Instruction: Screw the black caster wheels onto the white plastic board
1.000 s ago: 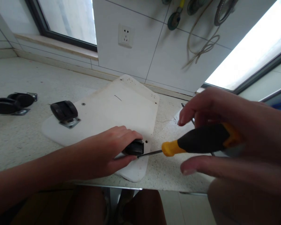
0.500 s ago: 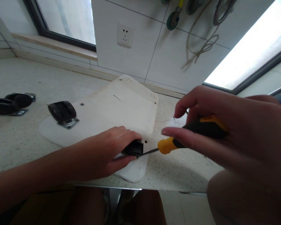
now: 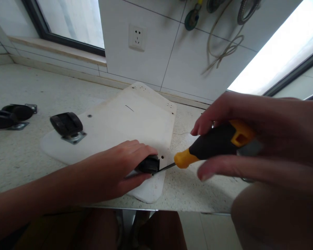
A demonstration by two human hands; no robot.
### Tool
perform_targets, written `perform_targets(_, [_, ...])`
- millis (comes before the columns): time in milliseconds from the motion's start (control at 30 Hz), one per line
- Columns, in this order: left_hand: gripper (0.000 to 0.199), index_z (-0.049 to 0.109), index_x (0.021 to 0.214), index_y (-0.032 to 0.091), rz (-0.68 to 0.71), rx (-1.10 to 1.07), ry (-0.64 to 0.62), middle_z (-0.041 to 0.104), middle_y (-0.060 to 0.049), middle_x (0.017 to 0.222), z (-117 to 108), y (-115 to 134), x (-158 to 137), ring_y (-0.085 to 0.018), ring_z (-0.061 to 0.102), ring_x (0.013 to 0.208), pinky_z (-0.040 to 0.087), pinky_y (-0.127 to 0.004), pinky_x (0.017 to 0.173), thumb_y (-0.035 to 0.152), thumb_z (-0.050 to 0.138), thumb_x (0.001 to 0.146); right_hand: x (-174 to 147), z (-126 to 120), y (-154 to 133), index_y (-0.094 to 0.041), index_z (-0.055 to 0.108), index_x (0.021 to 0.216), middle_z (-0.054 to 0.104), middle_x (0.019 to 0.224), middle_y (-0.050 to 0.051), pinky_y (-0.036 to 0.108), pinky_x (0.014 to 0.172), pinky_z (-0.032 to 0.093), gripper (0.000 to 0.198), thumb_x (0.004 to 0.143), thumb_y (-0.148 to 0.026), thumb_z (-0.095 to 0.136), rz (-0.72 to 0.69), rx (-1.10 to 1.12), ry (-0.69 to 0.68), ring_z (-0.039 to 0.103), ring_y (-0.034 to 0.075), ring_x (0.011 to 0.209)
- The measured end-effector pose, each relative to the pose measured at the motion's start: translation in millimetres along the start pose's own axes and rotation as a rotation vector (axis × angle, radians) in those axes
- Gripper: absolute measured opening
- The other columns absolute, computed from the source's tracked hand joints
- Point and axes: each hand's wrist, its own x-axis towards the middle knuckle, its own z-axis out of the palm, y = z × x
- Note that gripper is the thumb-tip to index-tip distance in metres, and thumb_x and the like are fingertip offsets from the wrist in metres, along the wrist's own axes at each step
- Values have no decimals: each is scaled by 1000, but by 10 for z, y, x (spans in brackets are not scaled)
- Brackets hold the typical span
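My left hand (image 3: 135, 158) is closed around a black caster wheel (image 3: 150, 164) near the front right corner of a white board (image 3: 114, 125). The thumb lies low beside the caster's base, which is mostly hidden. My right hand (image 3: 229, 139) is around the yellow and black handle of a screwdriver (image 3: 211, 142), its thumb a little apart from the grip. Slanting down to the left, the screwdriver's shaft reaches the caster's edge by my left thumb, where its tip meets a small dark spot. Another caster (image 3: 67, 125) with a metal plate stands on the board's left part.
Two more casters (image 3: 5, 118) lie on the speckled counter (image 3: 23, 152) at the left. Behind the board rises a tiled wall with a socket (image 3: 137, 37), a tied cord (image 3: 224, 55) and pipe fittings. The counter's front edge runs just below my hands.
My right hand has shifted its grip: the thumb has moved back off the screwdriver's handle and the handle has turned. My left hand stays on the caster.
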Motion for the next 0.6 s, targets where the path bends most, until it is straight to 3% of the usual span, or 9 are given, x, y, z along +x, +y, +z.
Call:
perform_targets(67, [24, 68, 131, 31, -32, 2, -20, 75, -3, 118, -7, 10, -5, -25, 72, 105, 53, -34, 87, 37, 69, 107, -25, -41, 37, -41, 71, 117, 81, 102, -10, 22, 58, 57, 37, 94, -67, 81, -43, 6, -78, 73, 10, 76])
perform_targets(100, [25, 68, 131, 31, -37, 2, -17, 75, -3, 118, -10, 14, -7, -25, 72, 104, 53, -34, 86, 37, 69, 107, -24, -39, 36, -39, 72, 116, 80, 98, -10, 21, 54, 54, 36, 95, -67, 79, -57, -21, -44, 71, 8, 71])
perform_targets(167, [27, 67, 133, 32, -35, 0, -7, 75, -3, 121, -14, 21, -10, -26, 72, 106, 54, -35, 90, 37, 70, 106, 7, 7, -3, -32, 73, 101, 70, 70, -9, 26, 40, 37, 35, 102, -68, 71, -26, -95, 86, 56, 6, 50])
perform_targets(233, [28, 66, 134, 32, -22, -1, 7, 75, -3, 125, -19, 30, -9, -26, 71, 112, 54, -36, 96, 37, 71, 107, 45, 58, -52, -27, 69, 85, 53, 51, -8, 32, 38, 24, 45, 105, -67, 65, 18, -107, 158, 39, 6, 40])
perform_targets(300, [27, 65, 133, 31, -32, 7, -4, 74, -3, 125, -27, 38, -6, -26, 70, 113, 54, -36, 96, 37, 70, 107, 51, 60, -56, -29, 71, 91, 61, 59, -8, 30, 41, 31, 40, 102, -68, 70, 34, -51, 81, 47, 7, 44])
perform_targets(367, [23, 66, 130, 30, -50, 17, -31, 74, -3, 121, -36, 41, -2, -26, 70, 108, 54, -35, 90, 38, 69, 109, 12, 15, -14, -37, 75, 109, 76, 82, -10, 25, 48, 44, 35, 96, -69, 77, -3, 7, -14, 64, 8, 59])
perform_targets(433, [22, 67, 129, 30, -51, 20, -52, 74, -3, 119, -39, 36, 1, -26, 70, 106, 53, -35, 87, 39, 68, 109, -39, -27, 29, -41, 75, 119, 80, 94, -11, 22, 52, 48, 35, 97, -68, 77, -52, 32, -34, 70, 8, 67])
perform_targets(533, [24, 66, 132, 30, -22, 31, -38, 74, -3, 121, -36, 24, 1, -26, 70, 108, 53, -35, 90, 39, 68, 109, -72, -28, 8, -34, 79, 102, 65, 62, -8, 28, 37, 33, 37, 98, -70, 74, -19, 6, 52, 47, 6, 41])
perform_targets(600, [22, 67, 131, 31, -12, 37, -23, 74, -3, 119, -36, 26, -1, -25, 70, 107, 52, -35, 90, 39, 66, 110, -66, -18, -40, -31, 78, 90, 52, 50, -7, 32, 32, 24, 37, 96, -68, 77, 39, 1, 79, 36, 7, 34])
